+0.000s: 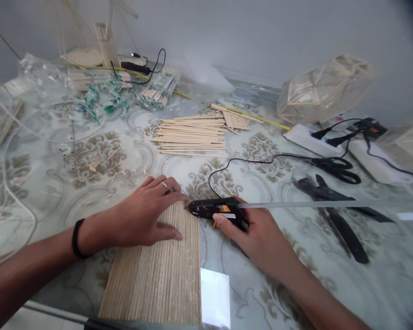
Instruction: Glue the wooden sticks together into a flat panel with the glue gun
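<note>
My left hand lies flat with fingers stretched out on the far end of a panel of thin wooden sticks glued side by side. A ring is on one finger and a black band on the wrist. My right hand is closed round a black hot glue gun, its nozzle touching the panel's far right corner beside my left fingertips. A clear glue stick juts out of the gun's back to the right.
A pile of loose wooden sticks lies beyond the hands. Black scissors, black pliers and a white power strip with cords sit to the right. A stick-frame lantern and bundled sticks stand at the back.
</note>
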The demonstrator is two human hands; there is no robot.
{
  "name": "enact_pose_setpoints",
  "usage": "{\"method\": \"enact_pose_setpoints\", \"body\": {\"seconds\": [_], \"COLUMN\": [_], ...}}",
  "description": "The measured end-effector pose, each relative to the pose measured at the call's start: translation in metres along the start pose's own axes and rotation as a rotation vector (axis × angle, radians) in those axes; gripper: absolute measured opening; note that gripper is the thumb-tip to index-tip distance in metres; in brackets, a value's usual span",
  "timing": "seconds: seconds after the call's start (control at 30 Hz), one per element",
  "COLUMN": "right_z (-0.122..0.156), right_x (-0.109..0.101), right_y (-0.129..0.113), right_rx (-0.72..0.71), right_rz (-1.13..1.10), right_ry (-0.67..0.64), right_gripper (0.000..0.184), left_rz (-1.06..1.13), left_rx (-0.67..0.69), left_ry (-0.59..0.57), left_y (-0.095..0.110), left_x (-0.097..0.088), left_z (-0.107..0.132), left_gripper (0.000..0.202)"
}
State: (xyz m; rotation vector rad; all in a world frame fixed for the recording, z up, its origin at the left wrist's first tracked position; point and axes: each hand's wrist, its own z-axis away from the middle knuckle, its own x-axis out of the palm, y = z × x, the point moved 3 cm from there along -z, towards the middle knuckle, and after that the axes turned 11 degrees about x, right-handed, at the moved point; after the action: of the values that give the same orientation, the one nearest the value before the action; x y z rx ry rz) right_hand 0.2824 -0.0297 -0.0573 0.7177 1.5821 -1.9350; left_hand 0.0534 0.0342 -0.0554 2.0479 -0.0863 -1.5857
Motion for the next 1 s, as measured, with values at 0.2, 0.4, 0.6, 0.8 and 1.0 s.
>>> {"method": "enact_pose_setpoints", "body": {"seconds": [0.2, 0.4, 0.6, 0.8, 1.0], "right_z": [-0.002, -0.003, 0.000, 0.000, -0.001], "right_x": [0.002, -0.002, -0.009, -0.027, -0.029], "right_y": [0.004, 0.006, 0.022, 0.025, 0.024], "right_rx": [0.054, 0.036, 0.216, 0.177, 0.115], "right_rz": [-0.012, -0.038, -0.228, -0.219, -0.096], "right_ry": [-0.066, -0.091, -0.268, -0.291, -0.280], "right_gripper": [0.030, 0.026, 0.044, 0.044, 0.041], "left_rz": [-0.190, -0.198, -0.058, 0.028, -0.047], "left_rx": [-0.022, -0.074, -0.001, 0.136, 0.011], "left_ry": [0.004, -0.077, -0.089, -0.072, -0.124], "left_y": [0.008, 0.016, 0.017, 0.019, 0.023], "left_x": [-0.008, -0.010, -0.005, -0.008, -0.009], "left_z": [0.005, 0.008, 0.004, 0.005, 0.011], "left_gripper": [0.065, 0.084, 0.077, 0.068, 0.097]}}
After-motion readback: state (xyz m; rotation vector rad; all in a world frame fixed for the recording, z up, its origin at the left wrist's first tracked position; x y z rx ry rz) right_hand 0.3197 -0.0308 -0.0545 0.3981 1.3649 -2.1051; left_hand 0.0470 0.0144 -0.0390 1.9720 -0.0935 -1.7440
